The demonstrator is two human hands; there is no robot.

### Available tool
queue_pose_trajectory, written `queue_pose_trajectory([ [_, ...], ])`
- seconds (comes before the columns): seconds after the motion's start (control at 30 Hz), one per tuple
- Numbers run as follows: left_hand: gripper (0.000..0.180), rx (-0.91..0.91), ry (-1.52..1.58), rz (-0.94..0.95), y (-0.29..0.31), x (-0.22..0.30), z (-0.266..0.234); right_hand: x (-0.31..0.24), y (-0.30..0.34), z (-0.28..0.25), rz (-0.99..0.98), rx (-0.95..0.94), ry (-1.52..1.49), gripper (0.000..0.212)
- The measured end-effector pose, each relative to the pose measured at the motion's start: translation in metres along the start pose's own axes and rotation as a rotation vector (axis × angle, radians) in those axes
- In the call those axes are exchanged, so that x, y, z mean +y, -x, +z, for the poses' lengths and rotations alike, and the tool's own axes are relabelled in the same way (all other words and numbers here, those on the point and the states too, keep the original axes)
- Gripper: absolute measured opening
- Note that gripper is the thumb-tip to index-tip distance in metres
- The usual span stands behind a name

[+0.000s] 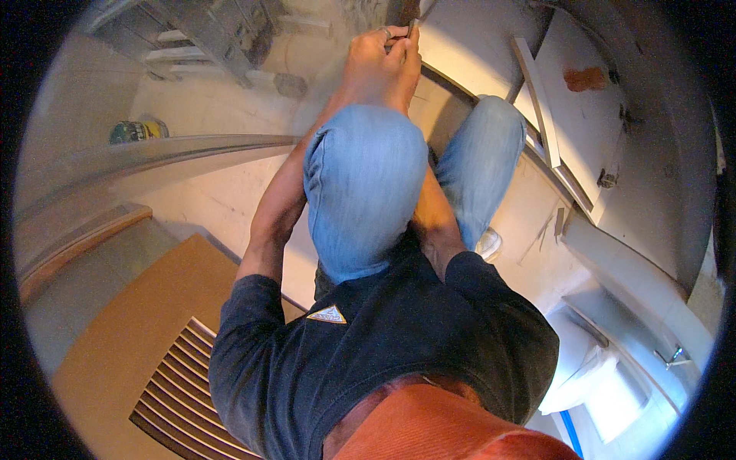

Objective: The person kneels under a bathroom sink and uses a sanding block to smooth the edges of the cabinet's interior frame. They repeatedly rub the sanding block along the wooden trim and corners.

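Note:
Both my hands are together at the top of the view, just beyond my raised knee in blue jeans (366, 188). My left hand (368, 63) is closed, fingers bent inward, with a ring on one finger. Against it lies my right hand (408, 70), also closed, its fingertips around a small dark piece (412, 29) too small to name. What the left fingers hold is hidden. The knee covers parts of both forearms. Beside the right hand runs the dark edge of a pale panel (460, 57).
A narrow white strip (537, 100) leans across pale panels on the right. At left a long curved rail (192, 146) passes near a yellow and black round object (138, 131). A slatted grille (180, 383) lies on a brown board (115, 330) at lower left.

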State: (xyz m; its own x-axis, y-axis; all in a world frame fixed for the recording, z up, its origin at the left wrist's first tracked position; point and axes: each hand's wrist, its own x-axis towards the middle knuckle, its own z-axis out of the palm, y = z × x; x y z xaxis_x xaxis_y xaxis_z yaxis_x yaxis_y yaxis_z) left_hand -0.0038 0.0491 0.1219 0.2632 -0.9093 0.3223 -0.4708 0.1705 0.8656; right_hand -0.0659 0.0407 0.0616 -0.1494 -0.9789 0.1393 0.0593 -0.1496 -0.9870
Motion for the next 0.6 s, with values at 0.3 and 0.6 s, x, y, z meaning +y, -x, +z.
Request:
queue_pose_trajectory([
  [0.3,0.027,0.049,-0.047,0.074,-0.016,-0.008,0.013,0.024,-0.018,-0.006,-0.118,0.019,0.332,0.061],
  [0.6,0.028,0.020,0.075,-0.072,-0.003,-0.009,0.008,0.011,-0.004,-0.007,-0.145,-0.008,0.184,0.068],
])
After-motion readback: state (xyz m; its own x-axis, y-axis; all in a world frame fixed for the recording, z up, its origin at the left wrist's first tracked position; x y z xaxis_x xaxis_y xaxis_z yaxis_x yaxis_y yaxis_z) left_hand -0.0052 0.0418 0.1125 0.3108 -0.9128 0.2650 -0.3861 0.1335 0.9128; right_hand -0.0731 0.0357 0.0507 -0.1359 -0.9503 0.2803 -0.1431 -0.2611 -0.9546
